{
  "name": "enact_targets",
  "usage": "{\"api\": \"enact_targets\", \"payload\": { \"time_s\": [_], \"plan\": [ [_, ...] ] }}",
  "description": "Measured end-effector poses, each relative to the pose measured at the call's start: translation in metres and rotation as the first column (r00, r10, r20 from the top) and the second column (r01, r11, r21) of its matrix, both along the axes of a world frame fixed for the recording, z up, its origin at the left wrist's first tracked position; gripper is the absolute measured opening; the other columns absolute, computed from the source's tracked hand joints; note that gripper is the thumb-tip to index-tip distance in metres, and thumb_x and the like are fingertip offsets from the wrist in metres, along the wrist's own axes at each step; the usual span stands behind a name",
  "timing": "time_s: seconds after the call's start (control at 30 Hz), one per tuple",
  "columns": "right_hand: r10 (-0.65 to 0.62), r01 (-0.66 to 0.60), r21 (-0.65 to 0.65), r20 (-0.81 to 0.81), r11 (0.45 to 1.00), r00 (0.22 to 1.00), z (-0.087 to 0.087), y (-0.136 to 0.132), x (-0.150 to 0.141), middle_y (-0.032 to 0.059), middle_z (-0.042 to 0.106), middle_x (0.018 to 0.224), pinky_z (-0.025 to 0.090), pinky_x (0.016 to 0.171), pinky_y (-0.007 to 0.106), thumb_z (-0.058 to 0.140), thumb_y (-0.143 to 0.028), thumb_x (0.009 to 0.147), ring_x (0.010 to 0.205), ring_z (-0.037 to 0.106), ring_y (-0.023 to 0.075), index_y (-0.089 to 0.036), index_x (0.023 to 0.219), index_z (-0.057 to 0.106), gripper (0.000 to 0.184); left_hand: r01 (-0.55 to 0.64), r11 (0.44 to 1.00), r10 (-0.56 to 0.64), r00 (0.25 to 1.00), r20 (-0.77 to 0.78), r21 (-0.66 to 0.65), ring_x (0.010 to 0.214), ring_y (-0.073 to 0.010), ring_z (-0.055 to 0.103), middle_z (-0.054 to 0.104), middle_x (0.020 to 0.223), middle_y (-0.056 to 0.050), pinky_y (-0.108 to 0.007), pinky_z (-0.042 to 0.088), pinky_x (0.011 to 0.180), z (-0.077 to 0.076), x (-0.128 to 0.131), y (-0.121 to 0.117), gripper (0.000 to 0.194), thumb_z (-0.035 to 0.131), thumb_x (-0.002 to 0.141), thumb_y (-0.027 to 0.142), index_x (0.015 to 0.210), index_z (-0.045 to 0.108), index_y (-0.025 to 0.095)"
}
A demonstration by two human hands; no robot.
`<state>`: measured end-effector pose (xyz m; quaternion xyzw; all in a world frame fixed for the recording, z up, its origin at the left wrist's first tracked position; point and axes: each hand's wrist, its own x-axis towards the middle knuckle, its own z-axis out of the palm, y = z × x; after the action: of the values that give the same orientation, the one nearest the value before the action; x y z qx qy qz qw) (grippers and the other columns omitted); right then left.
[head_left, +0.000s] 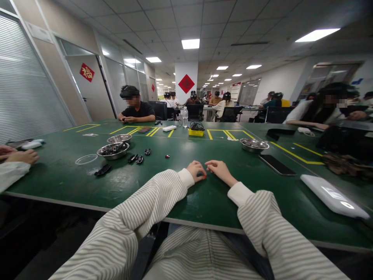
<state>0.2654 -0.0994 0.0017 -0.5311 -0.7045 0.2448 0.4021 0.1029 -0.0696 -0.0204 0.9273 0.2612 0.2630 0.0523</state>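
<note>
My left hand point(196, 171) is low over the green table point(140, 186), thumb and fingers pinched on a small red piece point(205, 177). Only a bit of that piece shows at the fingertips, too little to tell its kind. Just to the right, my right hand point(219, 169) points its bent fingers toward the left hand, with a narrow gap between the two. Nothing shows in the right hand. Farther off on the tabletop is a small red and dark part point(167, 156). Several black plastic parts point(139, 159) lie to its left.
A steel bowl point(113, 156) of dark parts stands at left, another bowl point(254, 149) at right. A black phone point(276, 165) and a white power bank point(333, 196) lie at right. A clear ring point(86, 159) lies left. A co-worker's hands point(23, 156) rest at the left edge.
</note>
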Motion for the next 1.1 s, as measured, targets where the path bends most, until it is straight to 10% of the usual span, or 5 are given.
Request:
{"api": "enact_targets", "payload": {
  "time_s": [0.33, 0.47, 0.63, 0.93, 1.1],
  "plan": [
    [0.118, -0.115, -0.024, 0.179, 0.993, 0.977, 0.009, -0.007, 0.002, 0.003, 0.063, 0.064, 0.041, 0.055, 0.021, 0.047, -0.028, 0.068, 0.056, 0.054, 0.0113, -0.014, 0.082, 0.064, 0.026, -0.241, 0.967, 0.243, 0.97, 0.015, -0.078, 0.089, -0.0175, 0.044, 0.06, 0.081, 0.001, -0.03, 0.035, 0.08, 0.011, -0.022, 0.017, 0.031, 0.06, 0.06, 0.028, 0.09, 0.058, 0.023],
    [0.204, -0.207, -0.022, 0.287, 0.978, 0.936, 0.011, -0.013, 0.002, 0.0031, 0.064, 0.07, 0.041, 0.06, 0.022, 0.054, -0.032, 0.064, 0.064, 0.056, 0.013, -0.016, 0.079, 0.065, 0.025, -0.677, 0.734, 0.678, 0.735, 0.014, 0.042, 0.102, -0.023, 0.035, 0.053, 0.101, -0.003, -0.035, 0.031, 0.084, 0.018, -0.061, 0.039, 0.031, 0.057, 0.061, 0.016, 0.092, 0.057, 0.022],
    [0.276, -0.298, 0.011, 0.343, 0.955, 0.898, 0.01, -0.013, 0.003, 0.0033, 0.063, 0.072, 0.041, 0.061, 0.022, 0.059, -0.033, 0.06, 0.065, 0.054, 0.0126, -0.016, 0.071, 0.066, 0.021, -0.812, 0.582, 0.807, 0.584, -0.084, -0.051, 0.096, -0.0302, 0.039, 0.049, 0.1, -0.014, -0.042, 0.035, 0.074, 0.015, -0.098, 0.059, 0.026, 0.049, 0.068, 0.012, 0.093, 0.057, 0.013],
    [0.175, -0.202, 0.078, 0.259, 0.976, 0.95, 0.0, -0.01, -0.001, 0.0024, 0.064, 0.067, 0.042, 0.059, 0.022, 0.057, -0.032, 0.063, 0.061, 0.056, 0.0123, -0.017, 0.073, 0.065, 0.02, -0.392, 0.915, 0.371, 0.91, -0.185, -0.093, 0.077, -0.0109, 0.049, 0.055, 0.085, 0.0, -0.021, 0.039, 0.074, 0.007, -0.051, 0.04, 0.02, 0.051, 0.071, 0.024, 0.09, 0.06, 0.021],
    [0.137, -0.158, 0.094, 0.203, 0.983, 0.97, 0.0, -0.01, -0.003, 0.0025, 0.065, 0.066, 0.043, 0.058, 0.022, 0.058, -0.031, 0.063, 0.061, 0.059, 0.0131, -0.017, 0.073, 0.065, 0.019, -0.163, 0.983, 0.154, 0.983, -0.095, -0.088, 0.065, -0.0096, 0.05, 0.055, 0.072, 0.0, -0.021, 0.041, 0.066, 0.005, -0.021, 0.011, 0.019, 0.055, 0.068, 0.029, 0.083, 0.061, 0.021]
  ]
}}
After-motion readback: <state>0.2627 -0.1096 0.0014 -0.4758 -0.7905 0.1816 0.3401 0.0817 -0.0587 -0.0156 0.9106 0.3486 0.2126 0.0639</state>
